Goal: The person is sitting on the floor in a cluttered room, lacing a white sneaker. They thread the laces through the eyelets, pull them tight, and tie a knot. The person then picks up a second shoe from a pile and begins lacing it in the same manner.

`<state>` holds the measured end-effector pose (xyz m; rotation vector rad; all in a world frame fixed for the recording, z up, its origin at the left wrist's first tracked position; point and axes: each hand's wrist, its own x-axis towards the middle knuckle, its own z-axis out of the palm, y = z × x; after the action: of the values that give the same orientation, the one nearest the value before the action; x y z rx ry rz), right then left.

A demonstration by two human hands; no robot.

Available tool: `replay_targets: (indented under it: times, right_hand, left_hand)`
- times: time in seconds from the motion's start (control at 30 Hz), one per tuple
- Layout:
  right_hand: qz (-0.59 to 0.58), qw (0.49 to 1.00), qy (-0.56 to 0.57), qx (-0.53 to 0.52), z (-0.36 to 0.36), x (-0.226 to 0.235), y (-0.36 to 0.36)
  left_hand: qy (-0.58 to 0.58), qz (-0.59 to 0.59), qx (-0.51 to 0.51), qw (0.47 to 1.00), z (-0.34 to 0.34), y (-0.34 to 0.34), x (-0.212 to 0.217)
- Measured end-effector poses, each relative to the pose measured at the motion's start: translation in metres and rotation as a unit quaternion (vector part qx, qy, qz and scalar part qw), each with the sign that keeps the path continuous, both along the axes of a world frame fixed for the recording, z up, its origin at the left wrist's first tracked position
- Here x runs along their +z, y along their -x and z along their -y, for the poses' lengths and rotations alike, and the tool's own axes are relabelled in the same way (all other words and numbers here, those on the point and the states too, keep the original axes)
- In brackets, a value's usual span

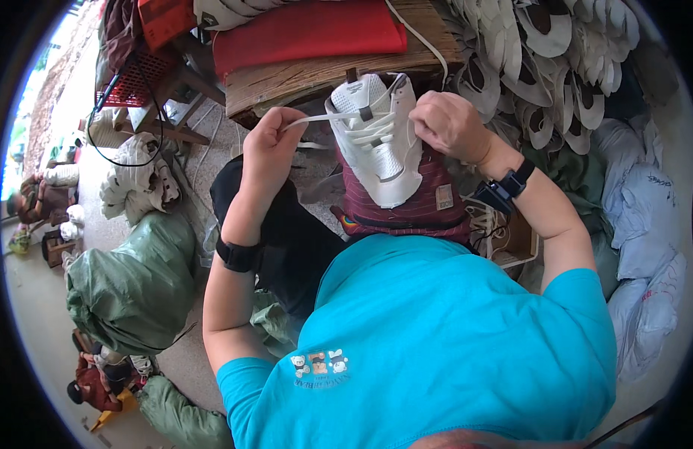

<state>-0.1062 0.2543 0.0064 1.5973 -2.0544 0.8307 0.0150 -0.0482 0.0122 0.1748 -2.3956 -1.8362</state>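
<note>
A white shoe upper (376, 161), without a visible sole, lies on the dark red striped cloth (406, 202) over my lap, its toe toward me. White lace (324, 117) crosses its front and runs out to the left. My left hand (270, 142) pinches that lace and holds it taut, left of the upper. My right hand (452, 126) is closed in a fist at the upper's right edge; a thin strand shows beside it, but what lies inside the fingers is mostly hidden.
Ahead stands a wooden table (286, 86) with a folded red cloth (316, 37). Many pale shoe pieces (541, 82) hang at right, above white sacks (642, 224). A box of laces (511, 239) sits by my right side. Green sacks (137, 277) and other people (99, 382) are at left.
</note>
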Motion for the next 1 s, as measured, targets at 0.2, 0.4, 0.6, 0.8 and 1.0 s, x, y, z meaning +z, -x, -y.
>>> replay_targets:
  times: [0.2, 0.4, 0.6, 0.8, 1.0]
  right_hand:
    - [0.120, 0.991, -0.017, -0.064, 0.026, 0.037, -0.001]
    - [0.233, 0.942, -0.235, -0.051, 0.032, 0.044, 0.019]
    - [0.276, 0.906, -0.321, -0.025, 0.036, 0.055, 0.027]
    - [0.417, 0.889, -0.185, -0.037, 0.020, 0.030, 0.027]
    - [0.410, 0.900, -0.145, -0.043, 0.006, 0.022, 0.021]
  left_hand:
    - [-0.004, 0.032, -0.035, 0.999, -0.021, 0.000, -0.003]
    - [-0.310, 0.138, -0.042, 0.940, -0.030, 0.002, 0.012]
    - [0.170, -0.118, -0.013, 0.978, -0.059, 0.018, 0.022]
    - [0.537, -0.274, -0.041, 0.797, -0.050, 0.027, 0.028]
    - [0.537, -0.287, -0.084, 0.789, -0.044, 0.016, 0.022]
